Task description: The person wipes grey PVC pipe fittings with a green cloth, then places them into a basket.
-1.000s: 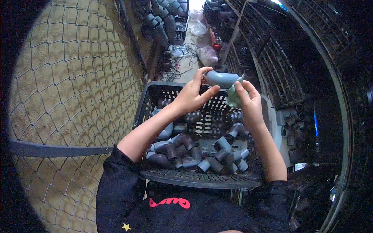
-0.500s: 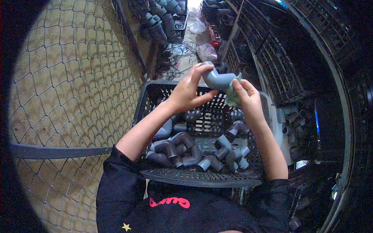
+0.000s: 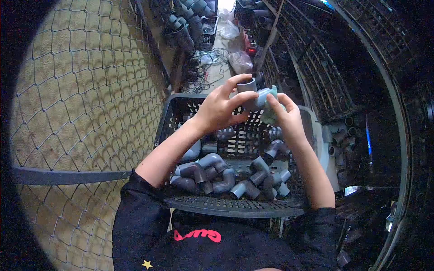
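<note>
A grey pipe elbow (image 3: 247, 100) is held up over the far part of a black perforated crate (image 3: 235, 207). My left hand (image 3: 220, 107) grips it from the left, fingers curled around its upright end. Pinched in my right hand (image 3: 287, 114), a pale green cloth (image 3: 270, 115) presses against the elbow's right end. Part of that end is hidden by the cloth and fingers. Below, several loose grey pipe elbows (image 3: 213, 161) lie in a jumble on the crate floor.
A chain-link fence (image 3: 81, 104) with a metal rail (image 3: 72, 177) runs along my left. Dark stacked crates (image 3: 316, 67) line the right. Ahead, cables (image 3: 210, 67) and a plastic bag (image 3: 240, 61) lie on the floor. More pipe fittings (image 3: 183, 27) are piled at the far left.
The elbow has turned in my left hand, so its open upper end now shows. My left fingers have shifted around it, and the right hand with the cloth has moved slightly.
</note>
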Tool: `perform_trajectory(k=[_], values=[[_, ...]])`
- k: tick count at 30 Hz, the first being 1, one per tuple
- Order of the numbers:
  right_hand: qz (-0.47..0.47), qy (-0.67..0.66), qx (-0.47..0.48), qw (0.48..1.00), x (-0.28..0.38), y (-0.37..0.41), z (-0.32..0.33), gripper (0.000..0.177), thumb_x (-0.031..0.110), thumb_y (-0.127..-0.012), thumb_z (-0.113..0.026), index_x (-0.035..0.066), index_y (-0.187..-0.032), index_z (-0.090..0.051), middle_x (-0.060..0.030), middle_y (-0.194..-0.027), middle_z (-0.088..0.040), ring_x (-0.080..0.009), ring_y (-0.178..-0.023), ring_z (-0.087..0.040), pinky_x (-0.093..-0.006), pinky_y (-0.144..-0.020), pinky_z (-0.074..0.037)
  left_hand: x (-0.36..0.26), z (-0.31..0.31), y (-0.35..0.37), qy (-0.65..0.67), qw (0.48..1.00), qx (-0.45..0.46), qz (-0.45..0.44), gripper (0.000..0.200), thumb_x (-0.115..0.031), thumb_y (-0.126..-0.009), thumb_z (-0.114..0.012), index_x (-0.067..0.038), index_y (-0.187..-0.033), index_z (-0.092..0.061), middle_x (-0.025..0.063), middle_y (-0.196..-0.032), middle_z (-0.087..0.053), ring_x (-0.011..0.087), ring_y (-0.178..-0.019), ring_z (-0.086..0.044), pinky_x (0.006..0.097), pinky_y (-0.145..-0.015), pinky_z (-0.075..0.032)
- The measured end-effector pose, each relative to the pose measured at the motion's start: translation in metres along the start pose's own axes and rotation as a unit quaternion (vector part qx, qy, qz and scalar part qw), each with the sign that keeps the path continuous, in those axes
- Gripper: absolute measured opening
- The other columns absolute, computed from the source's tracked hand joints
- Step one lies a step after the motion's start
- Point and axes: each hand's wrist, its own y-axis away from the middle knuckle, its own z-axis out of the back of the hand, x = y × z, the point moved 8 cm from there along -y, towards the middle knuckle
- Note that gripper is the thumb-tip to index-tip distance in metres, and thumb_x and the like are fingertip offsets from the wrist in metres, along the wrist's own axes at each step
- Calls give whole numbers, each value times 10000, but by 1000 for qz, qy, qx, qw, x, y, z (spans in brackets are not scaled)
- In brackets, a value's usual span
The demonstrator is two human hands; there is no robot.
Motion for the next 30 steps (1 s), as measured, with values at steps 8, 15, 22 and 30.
perform_trajectory(k=[8,15,22,30], values=[[-5,46,1,999,1,1,1,297,334,-880,-728,58,-956,-651,27,-846,-627,-35,-741,-550,-201,-668,-436,-15,-1,0,-87,993,17,-84,570,-104,-704,-751,-338,-1211,-633,102,-1364,-496,287,-1101,-589,385,-886,-506],[19,-10,-8,1000,2,1,1,291,319,-870,-743,52,-933,-646,31,-826,-622,-34,-736,-545,-201,-668,-436,-13,-7,1,-10,999,16,-33,706,-115,-712,-783,-274,-1342,-506,154,-1397,-427,341,-1206,-510,423,-969,-474],[132,110,-14,985,30,14,-5,223,245,-924,-685,31,-877,-639,43,-805,-585,-27,-767,-497,-210,-689,-415,-10,-15,3,184,970,-106,117,873,-245,-734,-829,-46,-1405,-307,203,-1360,-363,356,-1303,-373,430,-1080,-340],[119,295,104,942,44,36,-22,471,389,-981,-525,-13,-1228,-529,-186,-1193,-564,-284,-1065,-598,-367,-934,-448,0,-2,-1,113,974,-125,149,561,-140,-799,-764,-62,-1266,-464,77,-1100,-524,156,-914,-542,300,-832,-450]])
